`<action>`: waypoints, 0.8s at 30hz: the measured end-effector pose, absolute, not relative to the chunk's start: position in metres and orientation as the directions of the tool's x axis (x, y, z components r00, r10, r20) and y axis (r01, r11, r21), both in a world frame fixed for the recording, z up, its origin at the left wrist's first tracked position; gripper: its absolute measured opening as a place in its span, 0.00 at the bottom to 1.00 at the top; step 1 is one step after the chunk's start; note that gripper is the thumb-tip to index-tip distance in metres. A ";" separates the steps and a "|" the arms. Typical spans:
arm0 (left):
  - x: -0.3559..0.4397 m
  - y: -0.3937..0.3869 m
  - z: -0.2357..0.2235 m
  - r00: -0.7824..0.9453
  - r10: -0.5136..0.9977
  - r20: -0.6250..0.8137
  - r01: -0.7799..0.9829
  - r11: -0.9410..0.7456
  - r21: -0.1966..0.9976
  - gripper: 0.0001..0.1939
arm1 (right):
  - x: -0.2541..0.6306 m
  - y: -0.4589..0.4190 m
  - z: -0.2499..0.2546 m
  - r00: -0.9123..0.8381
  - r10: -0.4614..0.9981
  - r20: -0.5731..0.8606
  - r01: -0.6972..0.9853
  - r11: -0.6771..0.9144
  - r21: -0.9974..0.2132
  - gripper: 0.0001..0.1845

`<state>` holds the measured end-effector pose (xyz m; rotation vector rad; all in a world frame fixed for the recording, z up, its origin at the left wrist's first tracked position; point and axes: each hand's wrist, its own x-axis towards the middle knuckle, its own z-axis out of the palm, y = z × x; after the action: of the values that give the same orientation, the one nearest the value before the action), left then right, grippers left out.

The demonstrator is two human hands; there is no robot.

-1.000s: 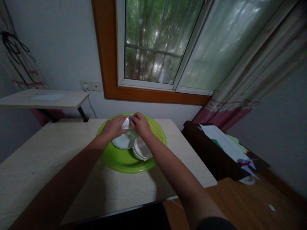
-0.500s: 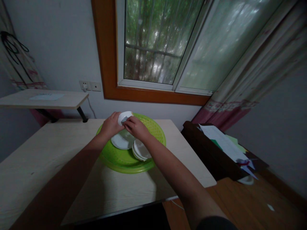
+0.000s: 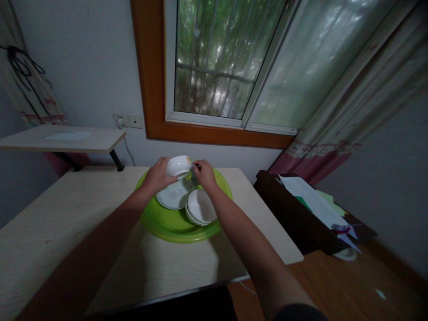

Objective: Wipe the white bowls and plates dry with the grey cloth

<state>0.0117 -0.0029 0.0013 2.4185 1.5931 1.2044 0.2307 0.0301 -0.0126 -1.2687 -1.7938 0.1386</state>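
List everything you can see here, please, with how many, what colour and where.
Bowl: one, white, in the left hand
Small item: one, partly dark, in the right fingers
Plate: one, white, in the basin
Stacked bowls: at least two, white, in the basin
Basin: one, green, on the table
Table: one, pale, centre
Raised shelf: one, pale, left
Sockets: two, white, wall
Window: one, brown surround, ahead
Curtains: two, pale and pink, either side
Cable: black, far left
Papers: several, mostly white, right
Hands: left, right

hands (image 3: 203, 174) farther apart, held white bowl (image 3: 178, 166) turned side-on, stacked bowls (image 3: 201, 207) more visible
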 end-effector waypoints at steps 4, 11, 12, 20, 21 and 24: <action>0.011 -0.003 0.002 0.095 0.790 0.606 0.765 -0.448 0.464 0.31 | 0.232 0.035 -0.017 -0.033 0.828 0.559 0.697 0.420 -0.581 0.07; 0.011 -0.001 0.004 0.049 0.839 0.542 0.746 -0.391 0.539 0.32 | 0.233 0.024 -0.001 0.047 0.685 0.727 0.588 0.570 -0.574 0.09; 0.011 -0.001 0.004 0.051 0.842 0.537 0.748 -0.388 0.538 0.31 | 0.232 0.020 0.002 0.012 0.659 0.752 0.573 0.612 -0.545 0.10; 0.010 0.004 0.000 0.024 0.868 0.496 0.738 -0.350 0.577 0.31 | 0.208 -0.002 0.010 -0.399 0.460 0.793 0.455 0.850 -0.265 0.10; 0.010 0.004 0.000 0.022 0.869 0.494 0.737 -0.348 0.579 0.31 | 0.208 -0.002 0.010 -0.415 0.454 0.789 0.458 0.853 -0.251 0.10; 0.010 0.003 0.001 0.024 0.863 0.504 0.744 -0.352 0.568 0.30 | 0.210 0.004 0.008 -0.358 0.496 0.791 0.492 0.820 -0.292 0.09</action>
<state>0.0102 0.0032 0.0015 2.1381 1.6954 1.2369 0.2099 0.0040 0.0078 -0.7310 -2.0099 0.0058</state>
